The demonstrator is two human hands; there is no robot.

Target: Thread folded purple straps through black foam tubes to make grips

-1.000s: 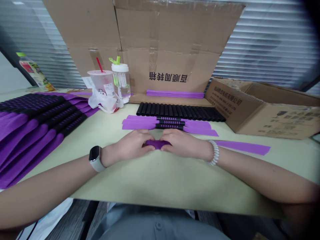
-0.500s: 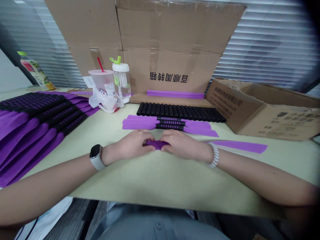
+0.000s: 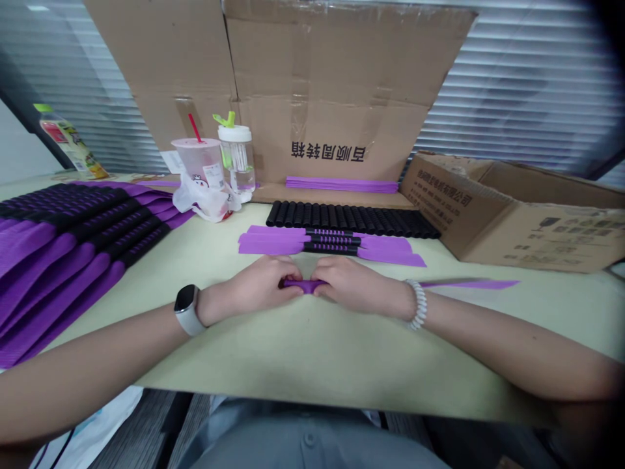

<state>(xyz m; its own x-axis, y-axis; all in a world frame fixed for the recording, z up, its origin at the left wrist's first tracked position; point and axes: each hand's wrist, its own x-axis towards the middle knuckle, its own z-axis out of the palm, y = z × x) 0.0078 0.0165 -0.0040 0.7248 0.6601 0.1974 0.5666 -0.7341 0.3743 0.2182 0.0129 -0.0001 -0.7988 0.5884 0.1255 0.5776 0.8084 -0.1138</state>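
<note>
Both my hands pinch one purple strap (image 3: 306, 286) just above the table, a short stretch of it showing between my fingertips. My left hand (image 3: 266, 281), below a wrist with a smartwatch, is closed on its left part. My right hand (image 3: 354, 284), beside a white coil bracelet, grips it farther right, and the strap's loose tail (image 3: 473, 284) comes out behind that wrist. Beyond my hands lie several purple straps with slotted black sleeves (image 3: 332, 240) around their middles. Behind those is a row of black ribbed tubes (image 3: 351, 218). My fingers hide the strap's left end.
A pile of sleeved purple straps (image 3: 73, 247) covers the table's left side. An open cardboard box (image 3: 527, 228) stands at right. At the back are a lidded cup (image 3: 198, 159), a water bottle (image 3: 238, 159), a drink bottle (image 3: 71, 143) and stacked purple strips (image 3: 342, 185) against upright cardboard (image 3: 332, 78).
The strap between my fingers has turned, so it shows flatter and smoother, and its tail at right looks narrower. Both hands stay in nearly the same place.
</note>
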